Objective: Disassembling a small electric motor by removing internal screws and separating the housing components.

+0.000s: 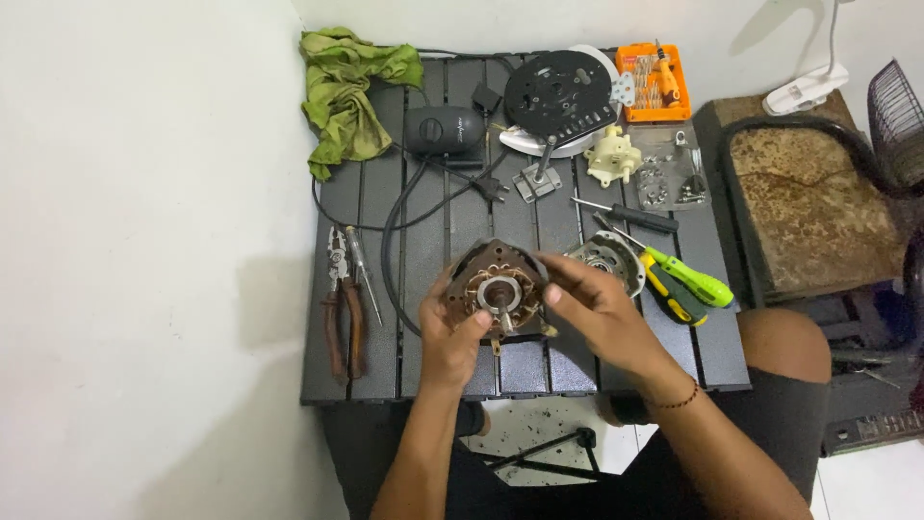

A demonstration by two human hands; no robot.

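Both hands hold a small electric motor (497, 287) just above the near middle of a dark slatted table (423, 241). The left hand (452, 327) grips the motor's left and lower edge, its thumb lying near the central shaft. The right hand (597, 303) closes over the right side, fingers curled on the rim. The motor shows copper windings around a round bearing seat, open face up.

Just right of the motor, partly hidden behind the right hand, lies a silver motor housing cover (606, 258). Beside that lie a green-handled screwdriver (688, 277) and a yellow-and-black one (669, 294); a black-handled screwdriver (630, 216) lies a little farther back. At the table's left edge rest brown-handled pliers (342, 308) with a slim tester screwdriver (364, 274) alongside.

Farther back, a black cable (395, 231) loops toward a black box-shaped unit (443, 130). To its right stand a black round perforated plate (560, 91), a cream plastic gear part (613, 156) and a clear tray of screws (669, 178). At the far edge lie a crumpled green cloth (346, 91) and an orange bit case (654, 82).
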